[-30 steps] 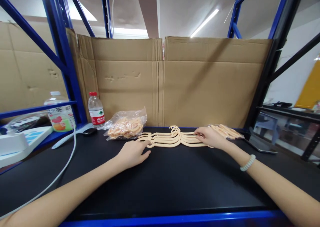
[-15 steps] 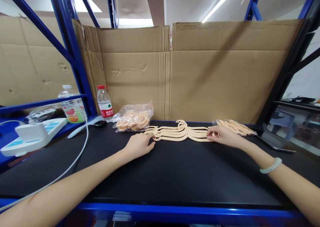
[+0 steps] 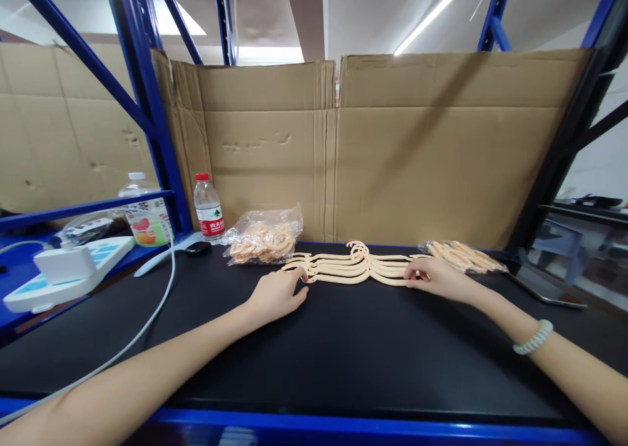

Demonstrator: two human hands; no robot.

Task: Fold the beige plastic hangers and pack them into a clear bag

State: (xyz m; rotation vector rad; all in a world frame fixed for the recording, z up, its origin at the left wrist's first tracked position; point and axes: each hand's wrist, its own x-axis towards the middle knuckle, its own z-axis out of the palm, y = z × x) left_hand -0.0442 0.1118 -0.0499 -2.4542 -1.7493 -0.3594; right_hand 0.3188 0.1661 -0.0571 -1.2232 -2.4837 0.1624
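Note:
Several cream plastic hangers (image 3: 343,271) lie overlapped in a row on the black tabletop (image 3: 343,348), their hooks pointing to the back. At their left end is my left hand (image 3: 279,294), thumb apart from the fingers, fingertips touching the hanger ends. My right hand (image 3: 432,277) has its thumb and fingers closed on the right end of the nearest hanger. Behind my left hand sits a clear bag of cream hooked parts (image 3: 265,238). A second clear bag with straight cream pieces (image 3: 464,256) lies behind my right hand.
A red-capped bottle (image 3: 209,209), a larger bottle (image 3: 144,218) and a white power strip (image 3: 98,263) stand at the left. A white cable (image 3: 164,305) crosses the left side. Cardboard (image 3: 432,152) walls the back; a grey metal stand (image 3: 544,282) is at right.
The whole view has shifted slightly, with things a little lower in the picture. My right fingertips have closed onto the nearest hanger's end. The hangers lie much as before.

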